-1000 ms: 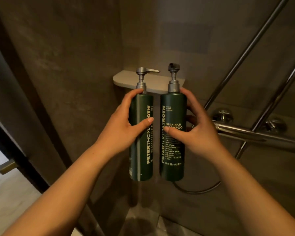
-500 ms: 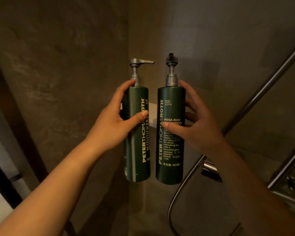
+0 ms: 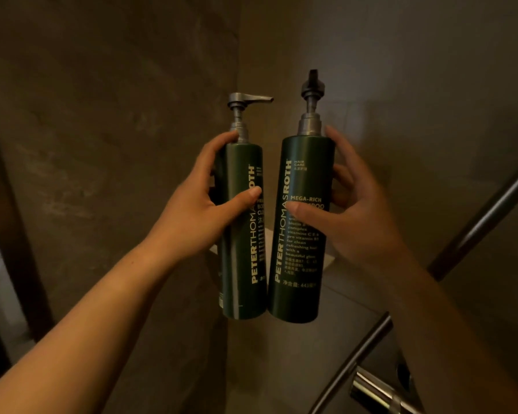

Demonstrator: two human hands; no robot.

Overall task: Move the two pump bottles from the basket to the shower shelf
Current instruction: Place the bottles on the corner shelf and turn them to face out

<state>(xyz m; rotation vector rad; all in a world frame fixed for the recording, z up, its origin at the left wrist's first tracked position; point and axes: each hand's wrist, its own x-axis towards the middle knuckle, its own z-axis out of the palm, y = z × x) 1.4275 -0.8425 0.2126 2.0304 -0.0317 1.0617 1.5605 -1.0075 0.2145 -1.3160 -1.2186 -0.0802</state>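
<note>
I have one dark green pump bottle in each of my hands, both raised in front of the shower corner. My left hand [image 3: 201, 213] is clamped on the body cleanser bottle [image 3: 242, 234], thumb across the label and index finger up at the shoulder beside the pump collar; its spout points toward the other bottle. My right hand [image 3: 350, 216] is clamped on the shampoo bottle [image 3: 299, 231], thumb over the printed text, fingers wrapped behind the body, and its pump head faces away from me. The two bottles stand upright, just beside each other with a narrow gap, the shampoo bottle slightly tilted with its top leaning away from the cleanser bottle. I judge the high grip near the shoulders is chosen to keep the tall bottles steady and leave their bases free for setting down. The pale shower shelf [image 3: 326, 259] shows only as slivers behind the shampoo bottle, level with its lower half, fixed in the corner of the tiled wall [image 3: 108, 115]. Both bottle bases hang below the shelf's level and nearer to me, so neither is placed yet; the basket is not in view. A chrome shower rail [image 3: 476, 225] runs diagonally on the far side of my right forearm from the shampoo bottle, and a chrome fitting [image 3: 374, 389] sits below it, well clear of both bottles.
</note>
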